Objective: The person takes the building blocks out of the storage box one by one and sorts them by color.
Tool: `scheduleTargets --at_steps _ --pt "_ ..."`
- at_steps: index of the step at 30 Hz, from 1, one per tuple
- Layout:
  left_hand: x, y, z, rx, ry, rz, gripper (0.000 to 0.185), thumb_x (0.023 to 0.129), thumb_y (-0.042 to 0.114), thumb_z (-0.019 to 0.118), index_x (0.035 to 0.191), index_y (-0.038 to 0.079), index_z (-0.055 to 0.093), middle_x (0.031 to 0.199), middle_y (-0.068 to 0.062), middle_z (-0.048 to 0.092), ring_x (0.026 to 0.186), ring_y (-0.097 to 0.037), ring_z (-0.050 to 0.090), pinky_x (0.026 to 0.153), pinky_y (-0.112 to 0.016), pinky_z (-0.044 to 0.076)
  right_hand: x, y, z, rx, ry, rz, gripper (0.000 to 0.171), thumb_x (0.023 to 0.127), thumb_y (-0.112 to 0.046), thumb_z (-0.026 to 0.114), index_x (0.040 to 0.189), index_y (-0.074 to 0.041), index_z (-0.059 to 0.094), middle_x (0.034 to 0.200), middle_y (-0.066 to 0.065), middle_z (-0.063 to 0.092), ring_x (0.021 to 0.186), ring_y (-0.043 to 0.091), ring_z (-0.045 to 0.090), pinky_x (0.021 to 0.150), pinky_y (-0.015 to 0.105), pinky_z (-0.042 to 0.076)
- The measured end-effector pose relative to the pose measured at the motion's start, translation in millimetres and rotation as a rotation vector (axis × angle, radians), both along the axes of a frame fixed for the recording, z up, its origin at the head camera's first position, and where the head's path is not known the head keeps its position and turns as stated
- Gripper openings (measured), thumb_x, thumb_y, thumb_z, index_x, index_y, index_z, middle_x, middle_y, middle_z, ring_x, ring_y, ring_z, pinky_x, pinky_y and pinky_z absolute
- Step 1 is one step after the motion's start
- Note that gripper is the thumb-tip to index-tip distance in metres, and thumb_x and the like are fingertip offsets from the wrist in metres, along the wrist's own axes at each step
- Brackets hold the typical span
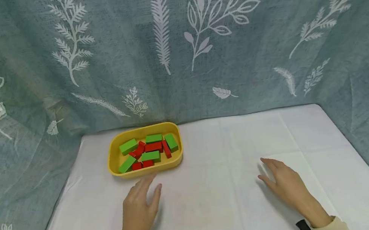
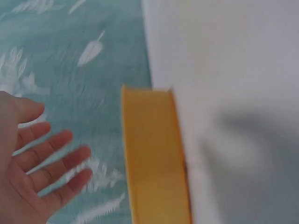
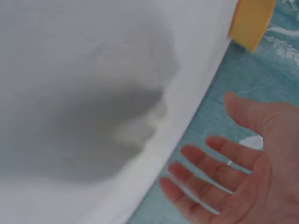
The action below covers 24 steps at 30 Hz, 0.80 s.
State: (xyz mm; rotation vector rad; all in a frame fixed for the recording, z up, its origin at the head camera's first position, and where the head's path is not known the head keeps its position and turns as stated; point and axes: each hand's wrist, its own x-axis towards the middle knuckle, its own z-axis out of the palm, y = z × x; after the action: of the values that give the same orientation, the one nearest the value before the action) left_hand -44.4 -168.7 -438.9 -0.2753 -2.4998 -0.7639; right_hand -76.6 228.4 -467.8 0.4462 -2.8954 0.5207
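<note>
A yellow tray [image 1: 147, 168] sits toward the back left of the desk [image 1: 235, 200], which is covered in a white cloth, and it holds a loose pile of green blocks [image 1: 153, 138] and red blocks [image 1: 153, 146], some lying flat and some tipped against each other. The left hand [image 1: 139, 207] is just in front of the tray's near wall, palm down over the cloth, fingers straight and a little spread, holding nothing; its fingertips are near the rim but not touching it. In the left wrist view the same hand [image 2: 32, 172] shows an open palm beside the tray's yellow wall [image 2: 154, 158]. The right hand [image 1: 282, 181] is well apart from the tray, over the right half of the desk, also flat and relaxed with nothing in it; the right wrist view shows its open palm [image 3: 243, 172]. Judging from this, the left hand is the one placed to reach the blocks, and it would do well to come over the near rim from above and pinch a top block by its long sides, so the tray does not slide. A curtain [image 1: 177, 47] with a leaf print hangs behind.
</note>
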Motion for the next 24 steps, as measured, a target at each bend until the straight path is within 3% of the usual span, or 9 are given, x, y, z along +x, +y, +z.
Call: scheduleTargets --at_steps 4,7,10,13,16,18,24 --pt "-14.8 -27 6.8 0.263 0.094 0.034 0.028 0.086 -0.007 0.067 0.113 -0.002 0.069 0.102 -0.012 0.071 0.085 -0.022 0.063 0.074 -0.018 0.049 -4.0 -8 11.2 -0.027 0.033 0.023 0.039 0.087 -0.021 0.075 0.119 -0.001 0.068 0.111 0.017 0.070 0.095 0.034 0.068 0.072 0.046 0.056" --pt "-28.9 -50 4.9 0.323 0.094 0.135 0.032 0.089 -0.006 0.063 0.122 -0.006 0.063 0.117 -0.020 0.065 0.099 -0.032 0.057 0.083 -0.025 0.045 -11.9 -21 22.3 -0.032 0.044 0.066 0.036 0.087 -0.022 0.075 0.117 -0.003 0.069 0.109 0.013 0.071 0.091 0.029 0.069 0.070 0.043 0.056" --pt "-43.1 -68 -0.9 0.303 -0.002 0.250 0.046 0.093 0.003 0.062 0.136 -0.006 0.050 0.135 -0.027 0.050 0.119 -0.041 0.046 0.096 -0.045 0.041 -23.1 -42 34.1 -0.044 0.070 0.126 0.037 0.086 -0.022 0.076 0.117 -0.003 0.069 0.108 0.011 0.072 0.089 0.025 0.070 0.068 0.040 0.056" --pt "-55.8 -79 -7.1 0.352 -0.155 0.282 0.059 0.095 0.008 0.059 0.147 -0.005 0.034 0.145 -0.029 0.037 0.127 -0.044 0.038 0.101 -0.058 0.037 -36.7 -69 45.0 -0.095 0.085 0.181 0.039 0.085 -0.023 0.077 0.119 -0.004 0.068 0.110 0.009 0.071 0.086 0.022 0.070 0.066 0.036 0.056" --pt "-63.7 -84 -15.0 0.465 -0.271 0.271 0.065 0.097 0.009 0.055 0.152 -0.003 0.023 0.149 -0.029 0.031 0.127 -0.045 0.039 0.098 -0.057 0.041 -50.7 -100 51.7 -0.187 0.070 0.215 0.040 0.086 -0.021 0.077 0.121 -0.004 0.067 0.112 0.008 0.071 0.084 0.021 0.069 0.066 0.033 0.056" --pt "-65.9 -85 -20.2 0.527 -0.310 0.255 0.067 0.097 0.008 0.053 0.154 -0.003 0.018 0.150 -0.030 0.029 0.128 -0.046 0.040 0.099 -0.056 0.042 -60.9 -121 53.9 -0.252 0.037 0.232 0.040 0.086 -0.019 0.077 0.121 -0.004 0.067 0.113 0.008 0.070 0.083 0.020 0.069 0.066 0.031 0.056" --pt "-62.5 -86 -32.8 0.568 -0.339 0.270 0.066 0.097 0.007 0.052 0.154 -0.003 0.018 0.151 -0.027 0.032 0.129 -0.043 0.044 0.095 -0.050 0.045 -91.3 -182 54.0 -0.347 -0.128 0.297 0.043 0.086 -0.011 0.075 0.126 -0.002 0.063 0.121 0.012 0.066 0.088 0.020 0.068 0.072 0.029 0.056"
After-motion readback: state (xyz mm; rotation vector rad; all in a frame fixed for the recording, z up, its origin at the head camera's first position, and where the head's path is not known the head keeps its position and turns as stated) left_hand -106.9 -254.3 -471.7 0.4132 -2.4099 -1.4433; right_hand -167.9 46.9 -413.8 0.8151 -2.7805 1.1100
